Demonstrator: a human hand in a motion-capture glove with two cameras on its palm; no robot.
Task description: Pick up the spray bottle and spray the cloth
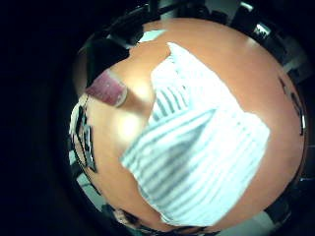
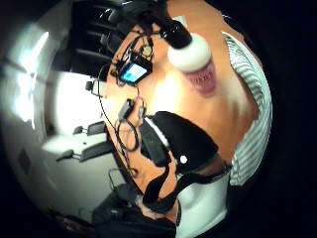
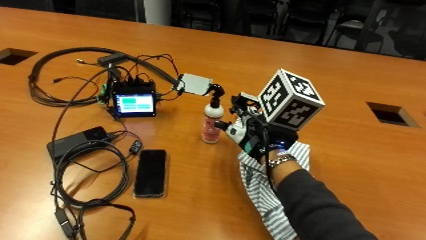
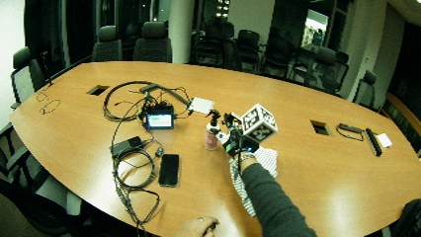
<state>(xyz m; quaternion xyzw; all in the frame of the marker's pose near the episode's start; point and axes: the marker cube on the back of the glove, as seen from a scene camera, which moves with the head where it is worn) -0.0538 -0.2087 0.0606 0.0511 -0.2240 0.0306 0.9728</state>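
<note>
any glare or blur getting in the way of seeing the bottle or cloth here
Little finger side palm view: a bright glare patch on the table beside the striped cloth, whose stripes are soft. Thumb side palm view: the spray bottle is blurred, its label unreadable. Outside view: bottle and right hand are fairly clear, with mild sheen on the table.

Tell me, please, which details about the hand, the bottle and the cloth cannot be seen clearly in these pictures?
- Right hand: outside view, the marker cube covers it, so whether it touches the spray bottle is unclear.
- Bottle label: thumb side palm view, too blurred to read.
- Striped cloth: outside view, the sleeve hides part and the picture's edge cuts it.
- Small screen: content too small.
</note>
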